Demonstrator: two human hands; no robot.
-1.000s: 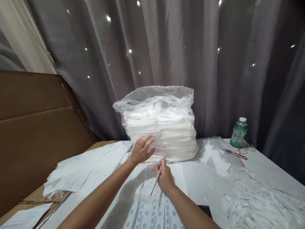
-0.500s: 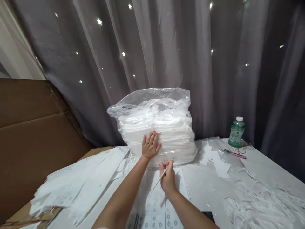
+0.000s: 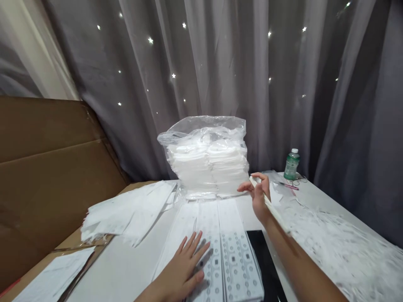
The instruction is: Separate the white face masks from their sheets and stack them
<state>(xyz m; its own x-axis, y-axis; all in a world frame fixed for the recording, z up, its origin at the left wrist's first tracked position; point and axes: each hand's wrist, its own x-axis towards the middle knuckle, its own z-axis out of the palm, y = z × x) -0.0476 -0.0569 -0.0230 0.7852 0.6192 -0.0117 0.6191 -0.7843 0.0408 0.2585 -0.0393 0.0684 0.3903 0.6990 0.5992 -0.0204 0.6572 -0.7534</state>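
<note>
My left hand (image 3: 185, 268), fingers spread, lies over the long white sheets (image 3: 237, 272) printed with grey circles and small dark squares. Whether its palm presses on them, I cannot tell. My right hand (image 3: 260, 197) holds a thin white stick (image 3: 277, 217), which slants down along the wrist; some of its fingers stretch out to the left. Behind the sheets stands a clear plastic bag (image 3: 208, 167) packed with stacked white, soft-looking pieces. The right hand is near the bag's lower right corner.
More white sheets (image 3: 129, 212) lie at the left by a large cardboard box (image 3: 56, 176). On the right are a heap of white strips (image 3: 343, 247), a green bottle (image 3: 291, 164) and a pink-handled tool (image 3: 289, 186). A black flat panel (image 3: 264, 260) lies under the printed sheets.
My left hand has left the bag and come down toward me over the printed sheets. My right hand has moved right and up with the stick. The view has shifted.
</note>
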